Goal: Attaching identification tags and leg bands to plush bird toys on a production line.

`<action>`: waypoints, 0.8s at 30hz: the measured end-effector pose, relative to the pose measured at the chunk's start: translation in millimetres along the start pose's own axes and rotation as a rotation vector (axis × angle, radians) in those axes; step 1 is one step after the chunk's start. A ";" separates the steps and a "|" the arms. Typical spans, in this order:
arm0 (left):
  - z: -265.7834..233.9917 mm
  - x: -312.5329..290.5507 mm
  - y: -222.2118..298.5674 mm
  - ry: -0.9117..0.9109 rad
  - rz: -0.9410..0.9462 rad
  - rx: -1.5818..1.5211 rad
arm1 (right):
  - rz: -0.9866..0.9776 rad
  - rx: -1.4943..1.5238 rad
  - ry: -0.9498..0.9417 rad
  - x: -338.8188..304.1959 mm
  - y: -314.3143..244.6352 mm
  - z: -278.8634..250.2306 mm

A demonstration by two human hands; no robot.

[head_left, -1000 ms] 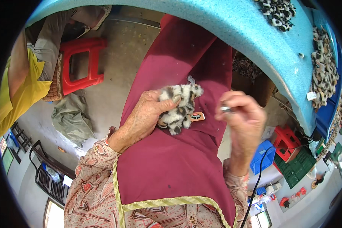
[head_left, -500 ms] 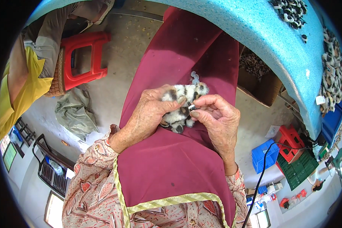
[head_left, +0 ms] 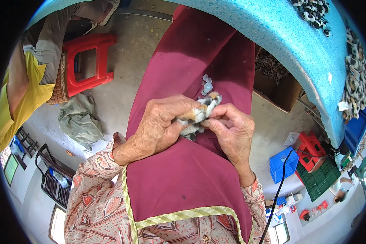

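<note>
My left hand (head_left: 156,126) is closed round a small furry plush toy piece (head_left: 207,106) patched in white, black and orange. It is folded and squeezed above my lap, and much of it is hidden by the fingers. My right hand (head_left: 234,132) pinches the right edge of the plush between thumb and forefinger. Any small part between those fingertips is hidden. Just beyond the plush, several translucent white plastic discs (head_left: 207,87) lie on my maroon apron (head_left: 183,179).
A blue speckled table (head_left: 268,28) curves overhead, bearing small black-and-white pieces (head_left: 312,12) and a heap of furry pieces (head_left: 357,77). Below it stands a cardboard box (head_left: 284,95). Right are a blue crate (head_left: 283,164) and red stool (head_left: 311,150). Another person's arm (head_left: 53,44) is near a red stool (head_left: 91,79).
My left hand has folded and squeezed the plush, which lay spread before. My right fingertips have moved onto its edge; the small black-and-white part they held is now out of sight.
</note>
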State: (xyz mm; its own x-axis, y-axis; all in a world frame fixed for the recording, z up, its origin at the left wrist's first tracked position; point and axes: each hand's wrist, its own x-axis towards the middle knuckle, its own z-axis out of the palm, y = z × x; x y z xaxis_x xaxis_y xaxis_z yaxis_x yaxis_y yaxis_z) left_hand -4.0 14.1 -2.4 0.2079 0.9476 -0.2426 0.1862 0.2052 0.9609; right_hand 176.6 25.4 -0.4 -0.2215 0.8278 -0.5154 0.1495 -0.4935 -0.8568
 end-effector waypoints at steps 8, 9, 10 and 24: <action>12.7 -10.4 -16.8 -0.089 0.086 0.008 | -0.102 -0.182 -0.017 -13.7 24.3 -1.6; 14.5 -10.1 -18.9 -0.089 0.087 0.004 | -0.031 -0.077 -0.001 -17.0 27.7 0.1; 15.6 -9.4 -20.6 -0.093 0.119 0.028 | 0.040 0.027 0.016 -19.5 28.7 0.8; -4.4 -8.8 -5.5 -0.080 0.487 0.036 | -0.416 -0.171 -0.293 17.4 -25.6 -28.1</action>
State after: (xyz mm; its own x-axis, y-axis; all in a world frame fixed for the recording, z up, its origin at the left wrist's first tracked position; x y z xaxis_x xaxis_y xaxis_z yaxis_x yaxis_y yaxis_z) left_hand -11.1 5.8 -5.0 0.3522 0.9091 0.2227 0.0819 -0.2670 0.9602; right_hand 195.9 59.9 13.0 -0.5519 0.8227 -0.1366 0.1414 -0.0691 -0.9875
